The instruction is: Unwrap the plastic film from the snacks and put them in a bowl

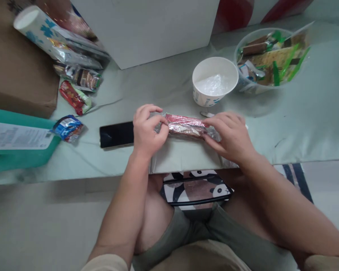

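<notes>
Film-wrapped packet [186,126], with a red strip along its far side and a dark brown one along its near side, is held lengthwise between both hands, just above or touching the desk [305,128]; I cannot tell which. The fingers of the left hand [150,131] are nearly closed, thumb and forefinger pinching the left end. On the right hand [228,136], thumb and forefinger stand a little apart, with the right end and its loose clear film between them.

By my reading, the step in hand is working the film at the ends. The next move seems to call for a steady left pinch while the right fingers gather that slack without crushing the contents.

Beyond the packet stands a paper cup [203,98] with clear film inside; a phone [115,134] lies just beside the left hand.
</notes>
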A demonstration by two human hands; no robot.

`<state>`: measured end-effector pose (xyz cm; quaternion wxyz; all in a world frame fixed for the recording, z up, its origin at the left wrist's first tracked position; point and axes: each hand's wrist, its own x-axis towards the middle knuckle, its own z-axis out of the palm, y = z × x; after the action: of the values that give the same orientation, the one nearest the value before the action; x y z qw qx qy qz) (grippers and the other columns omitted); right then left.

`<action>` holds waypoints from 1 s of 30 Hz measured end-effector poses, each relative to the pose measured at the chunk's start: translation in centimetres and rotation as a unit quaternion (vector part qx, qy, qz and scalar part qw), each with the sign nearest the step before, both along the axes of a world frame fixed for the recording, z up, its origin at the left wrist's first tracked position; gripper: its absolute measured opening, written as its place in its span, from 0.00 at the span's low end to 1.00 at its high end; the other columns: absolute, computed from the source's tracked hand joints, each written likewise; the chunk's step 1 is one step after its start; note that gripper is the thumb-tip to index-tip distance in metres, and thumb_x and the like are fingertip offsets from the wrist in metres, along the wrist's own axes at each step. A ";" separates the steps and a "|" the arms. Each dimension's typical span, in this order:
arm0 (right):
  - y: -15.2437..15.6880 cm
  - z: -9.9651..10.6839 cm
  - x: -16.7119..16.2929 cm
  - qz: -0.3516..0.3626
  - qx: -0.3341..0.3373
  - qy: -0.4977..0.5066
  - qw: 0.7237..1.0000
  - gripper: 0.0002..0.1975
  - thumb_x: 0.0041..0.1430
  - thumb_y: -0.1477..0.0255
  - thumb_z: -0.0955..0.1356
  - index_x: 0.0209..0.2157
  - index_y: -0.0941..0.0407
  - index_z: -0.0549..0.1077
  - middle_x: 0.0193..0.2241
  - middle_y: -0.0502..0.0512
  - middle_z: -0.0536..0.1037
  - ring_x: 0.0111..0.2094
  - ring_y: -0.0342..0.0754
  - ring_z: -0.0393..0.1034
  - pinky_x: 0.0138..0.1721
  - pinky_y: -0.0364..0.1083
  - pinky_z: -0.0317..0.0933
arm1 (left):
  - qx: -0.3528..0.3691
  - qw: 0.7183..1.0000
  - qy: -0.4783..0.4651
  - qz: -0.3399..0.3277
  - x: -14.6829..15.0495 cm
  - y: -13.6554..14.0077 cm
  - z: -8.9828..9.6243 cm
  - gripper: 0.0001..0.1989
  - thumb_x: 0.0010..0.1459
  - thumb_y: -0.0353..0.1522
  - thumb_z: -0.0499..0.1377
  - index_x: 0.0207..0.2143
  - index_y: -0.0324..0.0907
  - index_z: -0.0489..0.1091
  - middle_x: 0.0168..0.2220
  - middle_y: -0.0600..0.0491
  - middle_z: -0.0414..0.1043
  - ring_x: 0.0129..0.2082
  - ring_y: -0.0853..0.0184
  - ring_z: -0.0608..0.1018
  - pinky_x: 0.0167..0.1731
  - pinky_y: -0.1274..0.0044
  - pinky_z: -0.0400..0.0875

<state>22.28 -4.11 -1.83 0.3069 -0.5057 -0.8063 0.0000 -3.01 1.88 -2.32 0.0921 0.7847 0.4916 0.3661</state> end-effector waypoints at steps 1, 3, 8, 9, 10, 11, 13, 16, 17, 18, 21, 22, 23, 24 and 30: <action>0.1 -0.2 -0.1 -0.017 0.005 -0.005 1.000 0.05 0.65 0.72 0.67 0.41 0.52 0.75 0.36 0.53 0.80 0.43 0.52 0.72 0.45 0.51 0.57 | 0.015 1.000 -0.019 0.000 -0.1 0.0 0.1 0.06 0.51 0.25 0.59 0.27 0.45 0.71 0.41 0.50 0.76 0.52 0.55 0.76 0.58 0.59 0.68; 0.2 -0.4 0.1 -0.064 0.028 0.011 0.998 0.05 0.66 0.72 0.67 0.37 0.52 0.75 0.30 0.52 0.78 0.39 0.52 0.71 0.44 0.52 0.56 | 0.044 0.998 -0.051 0.004 -0.3 -0.1 0.3 0.06 0.53 0.26 0.58 0.29 0.45 0.72 0.36 0.52 0.77 0.50 0.57 0.77 0.57 0.61 0.69; -0.7 0.9 -0.2 -0.144 0.198 0.072 0.967 0.06 0.63 0.76 0.68 0.38 0.51 0.76 0.33 0.56 0.75 0.37 0.53 0.69 0.44 0.54 0.58 | 0.045 0.997 -0.048 0.034 -0.3 -0.7 1.0 0.07 0.60 0.27 0.55 0.32 0.45 0.72 0.32 0.53 0.77 0.40 0.61 0.79 0.47 0.67 0.73; -1.1 1.1 -0.8 -0.108 0.221 0.083 0.966 0.07 0.62 0.77 0.68 0.38 0.51 0.76 0.32 0.55 0.74 0.36 0.51 0.69 0.43 0.53 0.59 | 0.040 0.997 -0.048 0.034 -0.2 -0.8 1.0 0.07 0.61 0.28 0.55 0.32 0.45 0.72 0.32 0.52 0.78 0.38 0.62 0.79 0.45 0.69 0.72; -1.4 1.2 -1.5 -0.058 0.224 0.093 0.969 0.08 0.62 0.78 0.68 0.37 0.50 0.75 0.32 0.54 0.74 0.35 0.50 0.69 0.42 0.52 0.61 | 0.038 0.997 -0.051 0.031 -0.2 -0.8 1.0 0.08 0.63 0.28 0.54 0.34 0.45 0.72 0.32 0.52 0.78 0.37 0.63 0.78 0.42 0.70 0.72; -1.7 1.2 -2.4 -0.006 0.207 0.099 0.973 0.08 0.62 0.79 0.67 0.38 0.51 0.74 0.32 0.53 0.74 0.34 0.48 0.70 0.41 0.50 0.62 | 0.038 0.997 -0.057 0.027 -0.1 -0.9 1.0 0.08 0.64 0.28 0.54 0.35 0.44 0.73 0.33 0.52 0.78 0.35 0.64 0.78 0.41 0.71 0.72; -2.0 0.8 -4.1 0.065 0.138 0.088 0.984 0.11 0.63 0.80 0.66 0.42 0.51 0.73 0.36 0.52 0.78 0.38 0.47 0.72 0.42 0.47 0.64 | 0.041 0.996 -0.071 0.023 0.1 -0.8 1.0 0.09 0.65 0.29 0.54 0.37 0.45 0.73 0.33 0.52 0.77 0.33 0.66 0.77 0.38 0.72 0.71; -1.6 0.0 -6.0 0.034 0.019 0.013 0.999 0.19 0.65 0.77 0.64 0.55 0.51 0.72 0.54 0.58 0.77 0.55 0.53 0.69 0.55 0.52 0.62 | 0.026 0.994 -0.095 0.044 0.4 -0.5 1.1 0.07 0.66 0.31 0.54 0.39 0.46 0.73 0.34 0.54 0.76 0.32 0.67 0.77 0.38 0.73 0.71; -1.3 -0.1 -6.3 0.013 -0.019 -0.012 1.000 0.22 0.65 0.76 0.64 0.59 0.52 0.70 0.58 0.60 0.75 0.59 0.56 0.66 0.59 0.55 0.58 | 0.014 0.993 -0.102 0.057 0.5 -0.3 1.2 0.07 0.66 0.32 0.55 0.39 0.46 0.73 0.34 0.54 0.76 0.33 0.67 0.77 0.39 0.73 0.72; -1.1 -0.2 -6.5 -0.003 -0.055 -0.032 0.998 0.24 0.65 0.75 0.64 0.61 0.52 0.69 0.58 0.61 0.74 0.60 0.58 0.65 0.61 0.57 0.56 | 0.002 0.992 -0.109 0.070 0.6 0.0 1.4 0.07 0.67 0.34 0.55 0.39 0.47 0.73 0.34 0.54 0.75 0.34 0.67 0.77 0.39 0.73 0.72; -0.8 0.0 -6.5 -0.030 -0.099 -0.064 0.992 0.21 0.66 0.74 0.63 0.59 0.51 0.72 0.48 0.61 0.77 0.50 0.57 0.68 0.56 0.56 0.56 | -0.033 0.986 -0.134 0.098 0.9 0.7 1.8 0.08 0.67 0.37 0.56 0.39 0.47 0.74 0.34 0.53 0.73 0.36 0.65 0.79 0.39 0.72 0.73; -0.8 0.0 -6.4 -0.043 -0.088 -0.070 0.993 0.19 0.67 0.74 0.63 0.57 0.50 0.73 0.45 0.59 0.77 0.46 0.55 0.68 0.52 0.55 0.58 | -0.040 0.983 -0.144 0.103 0.9 0.9 2.0 0.08 0.67 0.38 0.56 0.38 0.47 0.74 0.33 0.53 0.73 0.37 0.64 0.79 0.38 0.72 0.73; -0.8 0.0 -6.3 -0.054 -0.068 -0.075 0.993 0.17 0.67 0.73 0.64 0.54 0.49 0.75 0.42 0.58 0.77 0.43 0.54 0.67 0.48 0.53 0.59 | -0.046 0.981 -0.154 0.108 0.9 1.2 2.1 0.08 0.67 0.38 0.57 0.38 0.47 0.74 0.33 0.53 0.72 0.37 0.64 0.79 0.37 0.72 0.73; -0.9 0.0 -6.2 -0.063 -0.044 -0.081 0.994 0.14 0.68 0.72 0.64 0.51 0.48 0.77 0.41 0.58 0.77 0.42 0.53 0.67 0.45 0.51 0.58 | -0.052 0.979 -0.163 0.114 0.9 1.4 2.2 0.09 0.67 0.39 0.57 0.38 0.47 0.74 0.33 0.53 0.72 0.37 0.64 0.79 0.37 0.73 0.73; -1.8 -0.3 -5.4 -0.048 0.026 -0.128 0.990 0.15 0.69 0.76 0.62 0.39 0.49 0.79 0.35 0.50 0.79 0.31 0.43 0.67 0.29 0.45 0.51 | -0.073 0.970 -0.185 0.138 0.5 2.8 2.6 0.09 0.67 0.40 0.57 0.38 0.47 0.73 0.36 0.52 0.76 0.37 0.65 0.78 0.36 0.74 0.73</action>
<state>16.87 -5.93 -2.09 0.2141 -0.5316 -0.8134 -0.1003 -2.52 4.69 0.29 0.1873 0.6186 0.5952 0.4774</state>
